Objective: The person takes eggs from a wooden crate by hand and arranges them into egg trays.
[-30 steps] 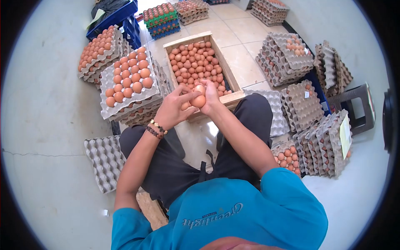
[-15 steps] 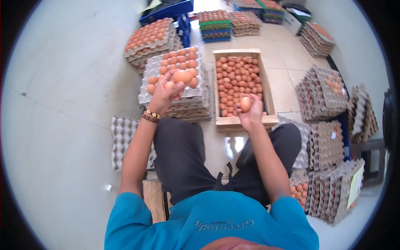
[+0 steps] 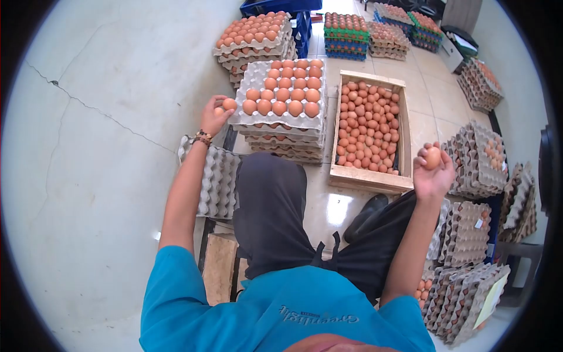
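In my left hand (image 3: 216,115) are two brown eggs (image 3: 229,104), held by closed fingers just left of a stack of egg trays. The top grey egg tray (image 3: 249,82) carries several rows of brown eggs, with bare cups along its left side. My right hand (image 3: 434,171) is raised beyond the right side of a wooden crate, its fingers curled round one brown egg (image 3: 433,157). That wooden crate (image 3: 369,176) is filled with many loose brown eggs (image 3: 368,126) and stands on the floor before my knees.
Another tray stack with eggs (image 3: 252,32) stands behind at the left. Empty-looking grey trays (image 3: 217,182) lean by my left knee. More tray stacks (image 3: 475,158) line the right wall, and green and blue trays (image 3: 346,38) stand at the back.
My left hand has moved left, off the top tray, still with eggs. My right hand has moved right, away from above the crate, with its egg. The view has shifted.
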`<state>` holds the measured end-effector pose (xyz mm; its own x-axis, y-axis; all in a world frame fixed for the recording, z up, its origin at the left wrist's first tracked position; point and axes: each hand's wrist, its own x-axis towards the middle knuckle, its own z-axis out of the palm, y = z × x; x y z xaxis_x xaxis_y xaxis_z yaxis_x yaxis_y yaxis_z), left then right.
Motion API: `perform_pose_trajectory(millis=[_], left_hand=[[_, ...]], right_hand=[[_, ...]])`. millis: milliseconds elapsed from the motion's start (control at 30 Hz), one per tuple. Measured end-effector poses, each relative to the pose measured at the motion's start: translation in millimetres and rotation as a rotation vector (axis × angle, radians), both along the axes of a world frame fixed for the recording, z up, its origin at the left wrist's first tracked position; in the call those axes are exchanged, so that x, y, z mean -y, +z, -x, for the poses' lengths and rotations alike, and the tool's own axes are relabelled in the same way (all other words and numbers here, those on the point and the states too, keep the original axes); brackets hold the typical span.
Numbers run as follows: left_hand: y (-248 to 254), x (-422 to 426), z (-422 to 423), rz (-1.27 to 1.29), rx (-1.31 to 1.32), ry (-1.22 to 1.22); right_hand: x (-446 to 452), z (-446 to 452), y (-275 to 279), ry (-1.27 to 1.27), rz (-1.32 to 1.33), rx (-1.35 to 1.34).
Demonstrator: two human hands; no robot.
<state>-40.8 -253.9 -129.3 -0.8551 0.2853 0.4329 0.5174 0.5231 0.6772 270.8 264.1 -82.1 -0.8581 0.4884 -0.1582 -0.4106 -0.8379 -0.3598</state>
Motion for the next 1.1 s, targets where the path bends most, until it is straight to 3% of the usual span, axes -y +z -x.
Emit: perform_pose_trajectory(millis=[100, 200, 300, 400, 500, 667, 767, 833, 900, 933, 1033, 1100], left_hand=[[10.6, -21.6, -12.8, 0.169, 0.135, 0.137], [-25.6, 2.2, 20.9, 0.223, 0.031, 0.093], [-21.9, 13.0, 25.2, 0.32, -0.104, 0.125], [34.0, -26.2, -18.1, -0.298, 0.524, 0.261], [63.7, -55.5, -56.0, -0.832, 0.837, -0.297], [110.6, -156.1, -156.2, -1.011, 1.202, -0.728], [112.4, -199.9, -196.2, -0.995, 1.389, -0.812], [107.0, -219.3, -216.2, -0.982, 1.477, -0.877], [104.1, -237.0, -233.9, -0.958, 1.525, -0.877], [96.2, -242.0, -234.0, -0.956, 1.575, -1.025], [99.3, -263.8, -259.1, -0.764, 1.546, -0.911], [99.6, -266.9, -262.3, -0.622, 1.527, -0.973]], right_hand=[[-4.2, -18.1, 6.7, -0.092, -0.079, -0.001], [-11.6, -46.9, 7.2, -0.139, -0.216, -0.029], [-12.4, -85.8, 3.0, -0.212, -0.265, 0.022], [8.2, -117.5, 16.8, -0.225, -0.291, 0.043], [57.9, -125.6, 34.2, -0.138, -0.353, 0.017], [130.3, -83.4, 37.7, 0.188, -0.615, 0.144], [156.6, -57.2, 39.3, 0.23, -0.858, 0.41], [163.7, -45.3, 38.5, -0.03, -1.056, 0.381], [161.1, -43.9, 33.0, -0.115, -1.117, 0.265], [159.4, -46.0, 25.2, -0.097, -1.112, 0.265], [147.1, -56.3, 11.2, -0.116, -1.157, 0.309], [135.2, -74.3, 17.2, 0.111, -0.916, 0.392]])
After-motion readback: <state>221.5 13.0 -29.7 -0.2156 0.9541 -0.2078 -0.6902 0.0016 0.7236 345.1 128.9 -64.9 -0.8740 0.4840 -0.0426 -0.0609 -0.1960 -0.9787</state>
